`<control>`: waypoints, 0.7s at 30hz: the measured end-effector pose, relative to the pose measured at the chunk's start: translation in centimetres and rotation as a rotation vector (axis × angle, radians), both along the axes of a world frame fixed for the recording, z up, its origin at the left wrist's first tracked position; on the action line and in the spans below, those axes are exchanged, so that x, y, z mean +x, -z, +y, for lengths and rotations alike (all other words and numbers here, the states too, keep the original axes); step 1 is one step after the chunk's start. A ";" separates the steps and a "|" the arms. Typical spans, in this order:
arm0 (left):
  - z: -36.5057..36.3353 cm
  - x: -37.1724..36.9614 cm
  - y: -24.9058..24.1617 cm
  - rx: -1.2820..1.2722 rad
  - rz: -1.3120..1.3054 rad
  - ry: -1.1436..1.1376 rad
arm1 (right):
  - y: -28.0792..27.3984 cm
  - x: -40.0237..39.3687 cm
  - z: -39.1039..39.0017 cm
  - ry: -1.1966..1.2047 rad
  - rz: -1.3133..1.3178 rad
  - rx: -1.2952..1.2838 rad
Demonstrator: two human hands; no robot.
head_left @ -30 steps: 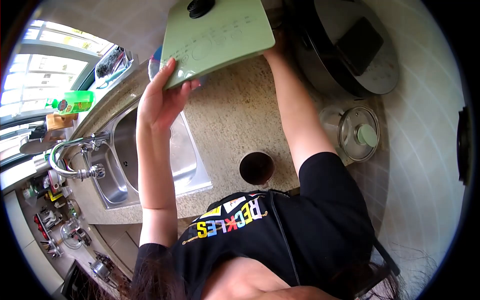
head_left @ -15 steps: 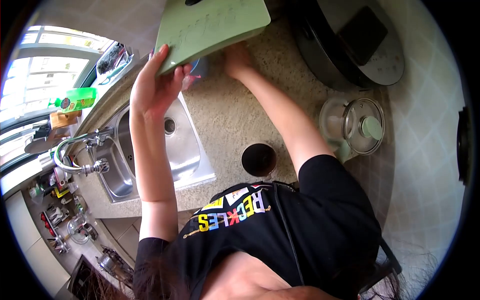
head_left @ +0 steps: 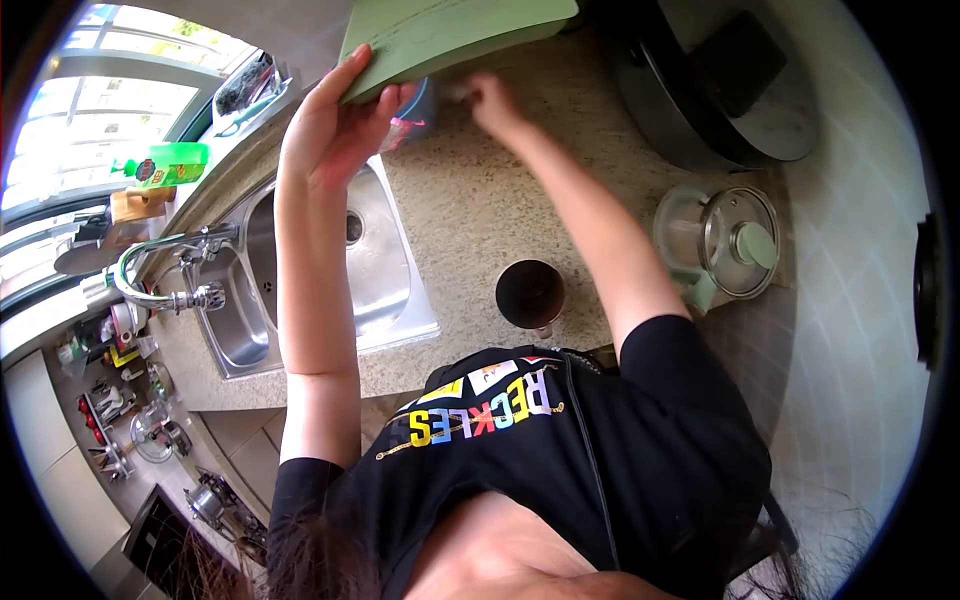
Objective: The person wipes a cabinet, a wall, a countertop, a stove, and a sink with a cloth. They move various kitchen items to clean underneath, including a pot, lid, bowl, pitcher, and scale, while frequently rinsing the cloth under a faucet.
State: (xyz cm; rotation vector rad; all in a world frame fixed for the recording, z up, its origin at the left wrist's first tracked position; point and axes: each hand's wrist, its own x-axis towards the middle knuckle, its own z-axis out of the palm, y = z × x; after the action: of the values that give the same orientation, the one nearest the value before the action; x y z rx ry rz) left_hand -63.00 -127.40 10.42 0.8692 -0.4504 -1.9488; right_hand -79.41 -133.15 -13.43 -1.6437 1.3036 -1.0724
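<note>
My left hand grips the near left edge of a light green panel-like object, which is cut off by the top of the view. Beneath this edge a bluish container with a pink item shows in part, close to my left fingers. To the right of that container is my right hand, its fingers drawn together and slightly blurred. A small pale smear shows at its fingertips, too unclear to name.
A dark-looking mug stands on the speckled counter. On the left are a steel sink and faucet. A glass pot with a lid and a large dark round appliance stand right.
My right hand has come out from beneath the green object's edge and now shows fully. The green object sits higher in view, and the whole scene has shifted slightly right.
</note>
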 end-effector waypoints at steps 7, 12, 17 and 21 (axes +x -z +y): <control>-0.7 1.0 0.2 0.018 -0.003 0.014 | 7.8 -2.4 -10.9 0.622 0.191 -0.133; -1.0 1.6 1.1 -0.014 0.013 0.049 | 1.7 1.1 -2.5 0.177 0.656 -0.205; -0.5 0.9 1.9 -0.021 0.016 0.047 | 2.2 2.0 7.8 -0.071 0.659 -0.397; 0.3 -0.7 2.7 -0.058 -0.002 0.038 | 1.5 1.9 12.5 -0.340 0.407 -0.239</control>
State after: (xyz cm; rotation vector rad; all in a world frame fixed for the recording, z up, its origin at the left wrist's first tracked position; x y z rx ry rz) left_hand -63.69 -127.06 7.73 0.8315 -0.5255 -1.9595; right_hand -77.49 -120.66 -14.88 -2.2567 1.1079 -0.7310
